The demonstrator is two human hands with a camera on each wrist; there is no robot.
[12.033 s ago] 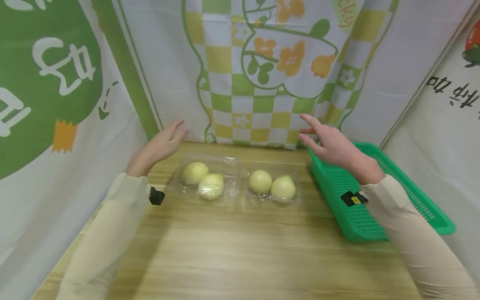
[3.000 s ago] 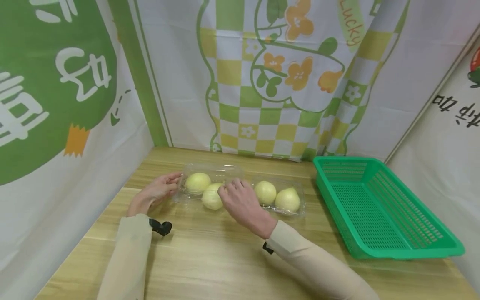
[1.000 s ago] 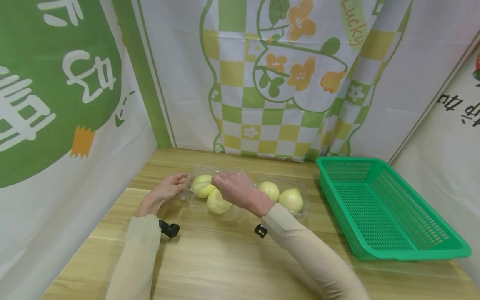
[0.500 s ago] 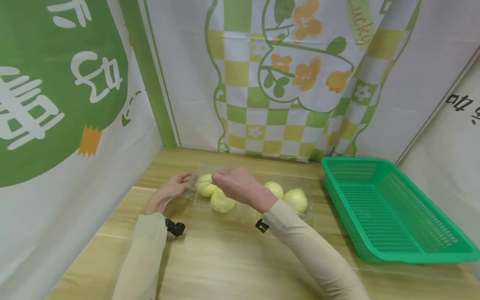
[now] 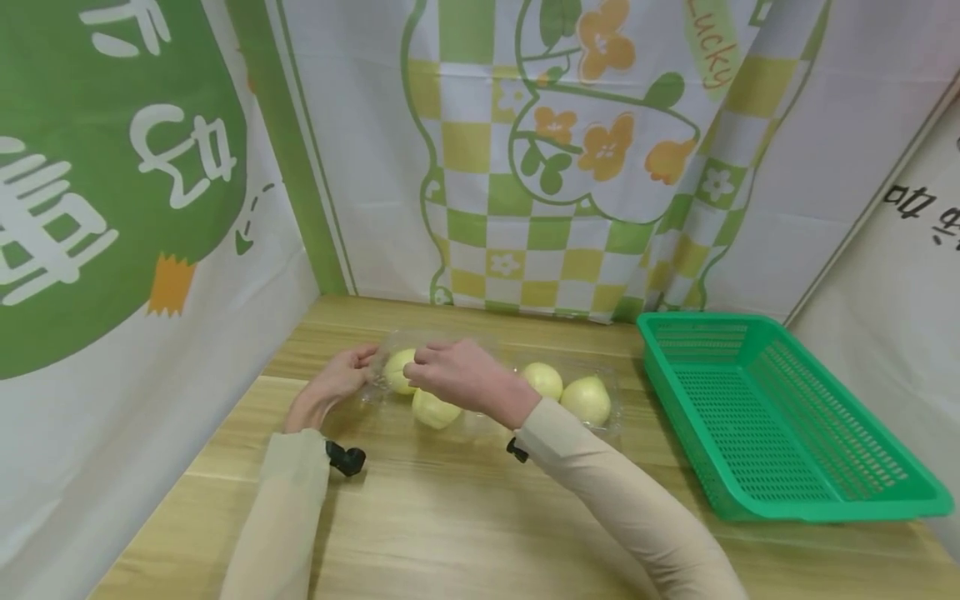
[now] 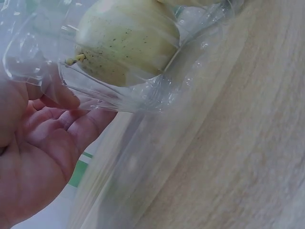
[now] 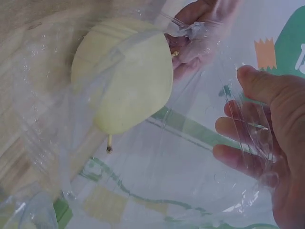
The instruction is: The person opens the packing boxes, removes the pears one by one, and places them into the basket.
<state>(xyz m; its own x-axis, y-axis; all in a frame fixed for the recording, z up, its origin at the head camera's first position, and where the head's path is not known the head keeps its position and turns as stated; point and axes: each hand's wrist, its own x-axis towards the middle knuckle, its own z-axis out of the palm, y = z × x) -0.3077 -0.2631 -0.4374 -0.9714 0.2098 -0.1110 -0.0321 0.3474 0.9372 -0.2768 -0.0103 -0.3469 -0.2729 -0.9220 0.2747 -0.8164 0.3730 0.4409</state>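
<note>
1. Holding the left edge of a clear container (image 5: pixel 397 336) on the wood-grain counter (image 5: pixel 420 533), the left hand (image 5: pixel 341 379) sits low in the head view; the right hand (image 5: pixel 461 375) is above the same container, knuckles up, fingers bent downward — the two hands apart from each other
2. In that view, two pale yellow fruits lie in this container: a rear pear (image 5: pixel 393 373) close to the right fingertips and a front pear (image 5: pixel 437 411) partly under the right hand
3. Also from the head, a second clear container (image 5: pixel 617 408) stands just to the right with a round pear (image 5: pixel 542 381) and a pointed pear (image 5: pixel 587 402) in it; a green basket (image 5: pixel 825 510) stands further right, and a checked cloth (image 5: pixel 517 242) hangs behind
4. In the left wrist view, the left hand is clamped on the plastic edge with thumb and fingers, a dark-specked pear with a short stem right beside them
5. In the right wrist view, the right thumb stands apart from the fingers, which show through clear plastic — whether they pinch it, I cannot tell; a stemmed pear lies near, left-hand fingers beyond it
</note>
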